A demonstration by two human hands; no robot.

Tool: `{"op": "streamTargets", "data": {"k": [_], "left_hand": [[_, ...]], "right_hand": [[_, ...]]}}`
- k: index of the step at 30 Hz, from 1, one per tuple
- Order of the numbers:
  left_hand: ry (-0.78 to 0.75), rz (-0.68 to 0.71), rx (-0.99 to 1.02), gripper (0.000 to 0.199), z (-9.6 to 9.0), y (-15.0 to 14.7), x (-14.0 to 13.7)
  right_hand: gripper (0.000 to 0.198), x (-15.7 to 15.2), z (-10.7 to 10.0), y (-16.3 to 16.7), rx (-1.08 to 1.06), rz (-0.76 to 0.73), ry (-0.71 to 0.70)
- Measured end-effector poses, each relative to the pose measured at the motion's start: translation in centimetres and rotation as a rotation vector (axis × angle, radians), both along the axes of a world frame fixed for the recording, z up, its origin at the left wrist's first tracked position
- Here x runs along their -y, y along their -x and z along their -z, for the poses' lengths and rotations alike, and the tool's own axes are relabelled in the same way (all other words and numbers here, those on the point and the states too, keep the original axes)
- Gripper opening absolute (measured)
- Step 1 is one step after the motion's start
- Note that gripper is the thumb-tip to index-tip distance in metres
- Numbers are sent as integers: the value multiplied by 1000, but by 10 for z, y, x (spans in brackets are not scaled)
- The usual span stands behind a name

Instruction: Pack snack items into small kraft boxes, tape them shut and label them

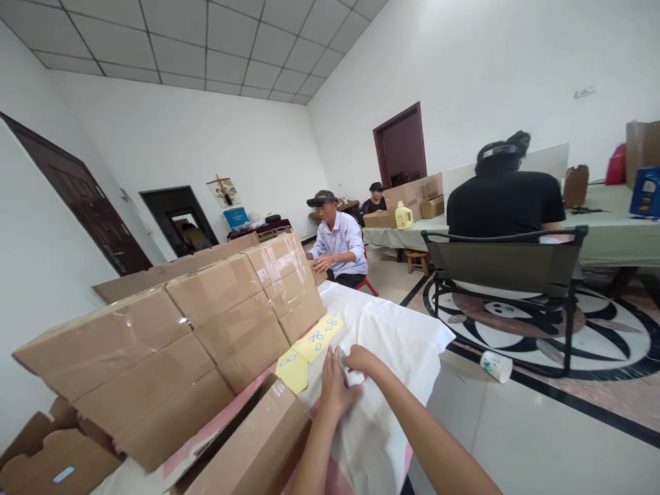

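My left hand (336, 390) and my right hand (362, 360) are close together over the white cloth (384, 337). Their fingers close around a small whitish piece (351, 376), mostly hidden, whose kind I cannot make out. Just beyond my left hand lie yellow sheets (304, 352) bearing small white, blue-edged labels. An open cardboard box (252, 440) stands beside my left forearm. Left of the sheets rises a stacked row of taped cardboard boxes (206, 323).
A person in a light shirt (340, 240) sits across the table. To the right, another person in black (502, 199) sits on a chair (505, 265) at a long table. A paper cup (496, 367) lies on the floor. Cut cardboard (62, 457) is at lower left.
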State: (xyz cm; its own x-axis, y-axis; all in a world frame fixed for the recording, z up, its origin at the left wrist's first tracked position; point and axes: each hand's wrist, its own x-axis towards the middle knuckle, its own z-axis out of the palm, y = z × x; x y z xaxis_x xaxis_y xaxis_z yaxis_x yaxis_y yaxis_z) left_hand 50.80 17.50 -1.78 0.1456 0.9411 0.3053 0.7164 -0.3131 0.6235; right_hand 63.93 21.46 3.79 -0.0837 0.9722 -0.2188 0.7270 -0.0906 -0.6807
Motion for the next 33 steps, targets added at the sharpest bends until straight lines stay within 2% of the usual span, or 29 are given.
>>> {"op": "streamTargets", "data": {"k": [3, 11, 18, 22, 29, 33], "left_hand": [[34, 12, 6, 111, 12, 6, -10], [-54, -97, -28, 108, 23, 3, -11], [-104, -217, -144, 95, 20, -1, -5], [-121, -274, -205, 85, 18, -3, -1], [-129, -332, -261, 97, 14, -5, 3], [-121, -325, -279, 97, 9, -3, 6]], "right_hand": [[31, 2, -1, 3, 18, -41, 72], [33, 15, -14, 13, 125, -21, -10], [27, 26, -13, 24, 208, 5, -124], [32, 30, -9, 30, 250, 7, -201], [39, 16, -9, 24, 291, -34, -189], [36, 2, -8, 21, 253, -84, -177]]}}
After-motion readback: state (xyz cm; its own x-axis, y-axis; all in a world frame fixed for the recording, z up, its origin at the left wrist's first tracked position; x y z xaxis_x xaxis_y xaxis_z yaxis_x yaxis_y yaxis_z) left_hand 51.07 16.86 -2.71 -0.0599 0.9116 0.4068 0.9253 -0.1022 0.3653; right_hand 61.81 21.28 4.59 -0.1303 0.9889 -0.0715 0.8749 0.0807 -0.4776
